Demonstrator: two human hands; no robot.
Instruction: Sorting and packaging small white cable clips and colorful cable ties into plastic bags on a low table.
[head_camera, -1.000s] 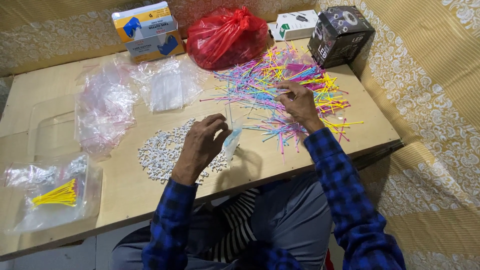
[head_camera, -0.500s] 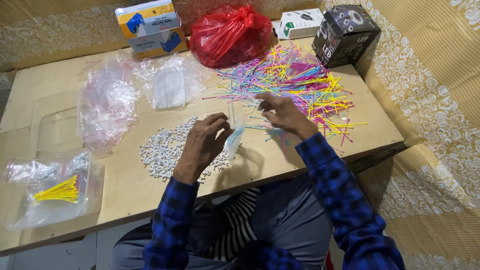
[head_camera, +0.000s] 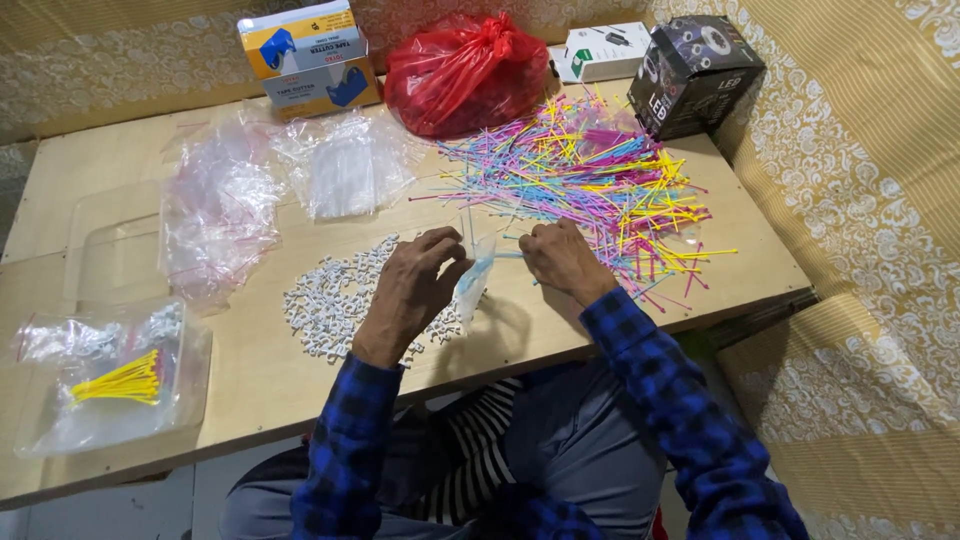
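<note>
1. Clear, floppy plastic is the tricky part here: the left hand (head_camera: 415, 290) pinches a small clear bag (head_camera: 474, 278) by its top edge, fingers curled shut on it, just above the wooden table (head_camera: 120, 165) near its front edge. The bag hangs between the two hands.
2. The right hand (head_camera: 562, 258) is closed round what looks like a thin pale blue tie, its tip pointing at the bag's mouth. I can't make out how many ties it grips.
3. To do this well, I'd say keep the bag's mouth spread with thumb and finger so the film doesn't stick shut, and feed the ties in end-first, lined up together.
4. The pile of coloured cable ties (head_camera: 585, 180) lies just beyond the right hand: thin, stiff, slightly springy strips in pink, blue, yellow and purple, tangled every which way. They'd probably snag, so pulling from the pile's loose edge seems easier.
5. Under the left hand sits a heap of white clips (head_camera: 335, 300), small, hard and knobbly.
6. Further left: crinkly empty bags (head_camera: 220, 210), a flatter stack of them (head_camera: 345, 175), and a filled bag with yellow ties (head_camera: 120, 385) near the left corner.
7. At the back: a shiny red plastic sack (head_camera: 465, 70), a yellow-and-blue carton (head_camera: 305, 50), a white box (head_camera: 605, 52) and a black box (head_camera: 695, 72).
</note>
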